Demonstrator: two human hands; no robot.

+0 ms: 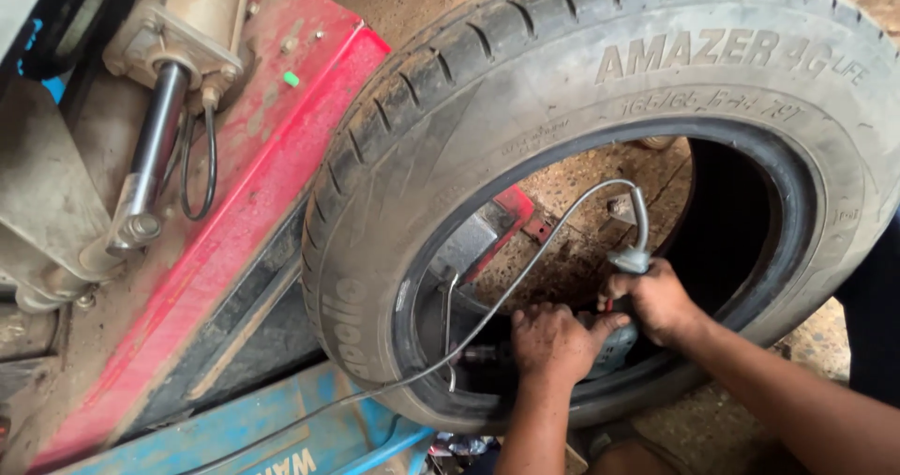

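A dusty black car tyre (pixel 562 90) without a rim leans upright against a red machine (pixel 234 184). Both my hands reach inside its lower opening. My right hand (pixel 656 301) grips the handle of a grey power tool (pixel 614 344), whose grey cable (pixel 562 222) loops up from the handle and runs down to the left. My left hand (pixel 553 344) presses on the front of the same tool against the inner wall of the tyre. The tool's working end is hidden behind my left hand.
The red machine carries a metal cylinder with a piston rod (pixel 155 147) and a black hose loop (pixel 202 170). A blue panel (pixel 281 428) lies below the tyre. Dirt floor (pixel 581 241) shows through the tyre opening.
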